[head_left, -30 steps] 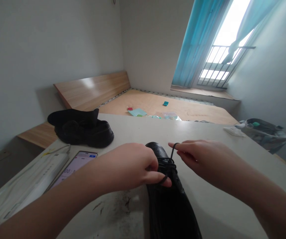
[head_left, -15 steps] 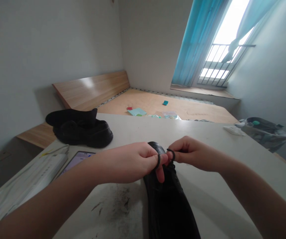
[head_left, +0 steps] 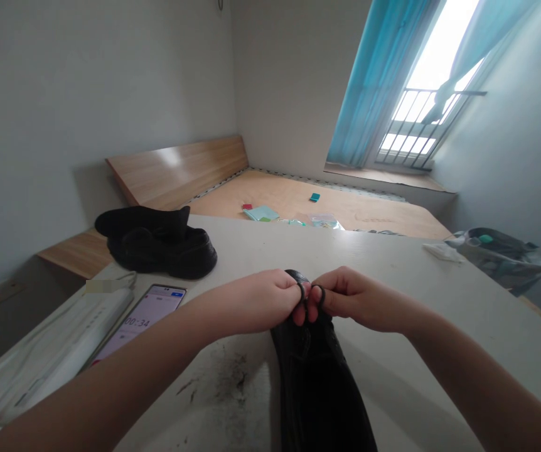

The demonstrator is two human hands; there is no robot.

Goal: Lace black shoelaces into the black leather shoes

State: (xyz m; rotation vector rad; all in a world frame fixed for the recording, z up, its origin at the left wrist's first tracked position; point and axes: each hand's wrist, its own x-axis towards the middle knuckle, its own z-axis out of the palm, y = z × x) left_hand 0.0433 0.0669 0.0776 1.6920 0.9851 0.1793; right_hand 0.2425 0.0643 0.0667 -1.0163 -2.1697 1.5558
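Observation:
A black leather lace-up shoe [head_left: 320,383] lies on the white table [head_left: 393,276], toe pointing away from me. My left hand [head_left: 261,304] is closed, pinching a loop of the black shoelace [head_left: 301,292] above the shoe's lacing. My right hand [head_left: 353,298] is closed too, pinching a second lace loop [head_left: 320,294]. The fingertips of both hands meet over the front of the shoe, and the two loops stand side by side, almost touching.
A second black shoe [head_left: 157,242] sits at the table's far left. A phone [head_left: 145,314] showing a timer lies beside a white power strip [head_left: 49,351] at the left. A bag [head_left: 501,257] stands at the right. Small items lie on the wooden bed platform [head_left: 299,201] behind.
A second ago my hands were apart, the right lifting one lace end. They have since come together, each now pinching a loop, close over the shoe.

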